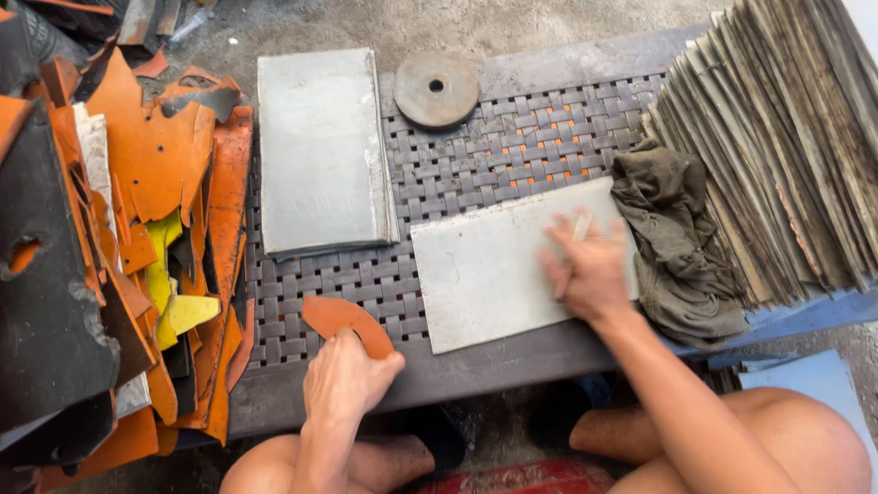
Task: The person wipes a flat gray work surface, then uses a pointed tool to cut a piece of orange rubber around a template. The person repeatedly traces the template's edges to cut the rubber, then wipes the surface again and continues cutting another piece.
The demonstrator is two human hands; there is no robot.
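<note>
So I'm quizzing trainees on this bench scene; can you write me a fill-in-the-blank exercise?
1. The left hand holds a curved ____ leather piece.
2. The right hand presses flat on a grey ____.
3. The round metal disc has a ____ in its centre.
4. The crumpled cloth lies ____ of the right hand.

Missing: orange; sheet; hole; right

Dull grey metal sheet [494,265] is looking matt and scuffed; the orange leather scrap [340,320] smooth; the rag [672,247] crumpled cloth.
</note>
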